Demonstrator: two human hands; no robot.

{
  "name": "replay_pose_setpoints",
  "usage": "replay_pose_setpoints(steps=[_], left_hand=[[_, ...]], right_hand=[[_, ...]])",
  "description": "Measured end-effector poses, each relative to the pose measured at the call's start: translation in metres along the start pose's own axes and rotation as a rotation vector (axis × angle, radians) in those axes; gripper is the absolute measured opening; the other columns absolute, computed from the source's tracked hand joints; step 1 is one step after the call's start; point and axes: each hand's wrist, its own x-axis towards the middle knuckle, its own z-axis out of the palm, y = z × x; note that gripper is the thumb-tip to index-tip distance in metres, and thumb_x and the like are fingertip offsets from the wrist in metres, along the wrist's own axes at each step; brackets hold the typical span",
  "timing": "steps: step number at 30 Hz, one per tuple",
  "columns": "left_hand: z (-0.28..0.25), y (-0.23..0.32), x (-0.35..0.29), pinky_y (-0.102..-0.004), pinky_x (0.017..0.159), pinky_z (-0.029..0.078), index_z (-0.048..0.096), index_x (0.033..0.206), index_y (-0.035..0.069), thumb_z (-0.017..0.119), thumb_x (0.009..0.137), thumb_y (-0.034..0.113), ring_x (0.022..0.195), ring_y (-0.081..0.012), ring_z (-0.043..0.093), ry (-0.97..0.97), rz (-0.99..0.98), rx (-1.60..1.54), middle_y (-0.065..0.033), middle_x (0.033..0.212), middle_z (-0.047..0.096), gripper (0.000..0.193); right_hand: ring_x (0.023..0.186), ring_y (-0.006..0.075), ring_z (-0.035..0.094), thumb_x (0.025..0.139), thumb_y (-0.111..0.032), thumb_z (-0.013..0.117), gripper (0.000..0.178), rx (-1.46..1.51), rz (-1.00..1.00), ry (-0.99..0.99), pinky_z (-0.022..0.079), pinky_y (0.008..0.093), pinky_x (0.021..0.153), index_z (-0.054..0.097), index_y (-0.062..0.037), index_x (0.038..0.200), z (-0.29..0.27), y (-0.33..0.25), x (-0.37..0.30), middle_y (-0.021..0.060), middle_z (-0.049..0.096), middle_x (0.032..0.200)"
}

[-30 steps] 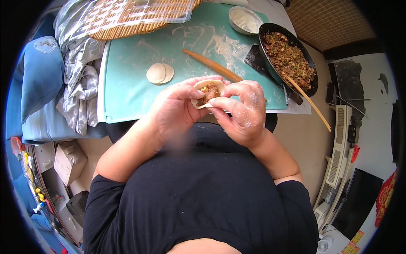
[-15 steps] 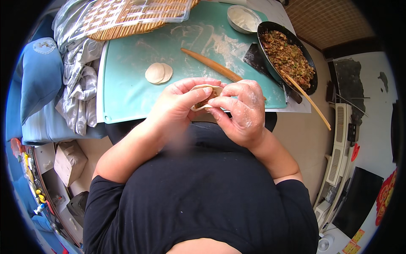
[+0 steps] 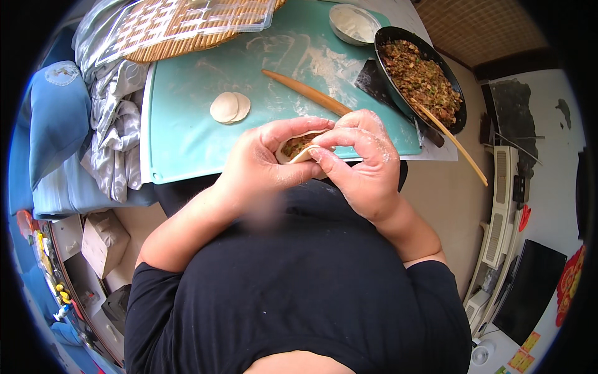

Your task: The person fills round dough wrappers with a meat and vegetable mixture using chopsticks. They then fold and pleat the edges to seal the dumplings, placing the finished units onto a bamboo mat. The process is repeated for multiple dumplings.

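Between my hands, over the near edge of the teal mat (image 3: 193, 149), is a dumpling (image 3: 298, 147) with its dough wrapper folded up and brown-green filling showing inside. My left hand (image 3: 265, 153) cups it from the left, thumb along the near side and fingers round the far side. At its right end, my floury right hand (image 3: 364, 162) pinches the wrapper's rim between thumb and forefinger. Two round dumpling wrappers (image 3: 225, 108) lie overlapping on the mat, left of my hands. Just beyond the hands rests a wooden rolling pin (image 3: 305, 92), its right end hidden behind my right hand.
A black pan of chopped filling (image 3: 422, 78) stands at the right, chopsticks (image 3: 458, 144) sticking out over the table edge. Beside it are a dark flat blade (image 3: 375, 81) and a bowl of flour (image 3: 355, 23). A woven tray (image 3: 187, 43) bearing a clear plastic divided tray sits at far left.
My left thumb has moved from inside the wrapper to its near side, so more filling shows. The right hand still pinches the rim, its fingers now more raised.
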Motion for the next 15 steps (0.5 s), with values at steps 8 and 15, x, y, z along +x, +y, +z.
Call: replay_pose_setpoints(steps=[8, 15], left_hand=[[0.004, -0.006, -0.001, -0.028, 0.085, 0.047, 0.042, 0.127, -0.001, 0.061, 0.076, -0.007, 0.098, -0.0144, 0.056, 0.029, 0.174, 0.009, -0.0098, 0.108, 0.058, 0.054], [0.007, 0.002, 0.0, -0.0299, 0.089, 0.046, 0.032, 0.135, 0.008, 0.058, 0.076, -0.01, 0.104, -0.0165, 0.055, 0.044, 0.181, 0.085, -0.012, 0.115, 0.055, 0.067]], right_hand=[[0.077, 0.0224, 0.05, 0.064, -0.004, 0.072, 0.023, 0.006, -0.026, -0.006, 0.04, 0.032, 0.069, 0.06, -0.0081, 0.083, -0.005, -0.003, 0.009, 0.0061, 0.051, 0.08], [0.078, 0.0212, 0.05, 0.065, -0.006, 0.073, 0.023, 0.034, 0.011, -0.07, 0.041, 0.0311, 0.071, 0.061, -0.0065, 0.085, -0.013, -0.003, 0.011, 0.0063, 0.053, 0.082]])
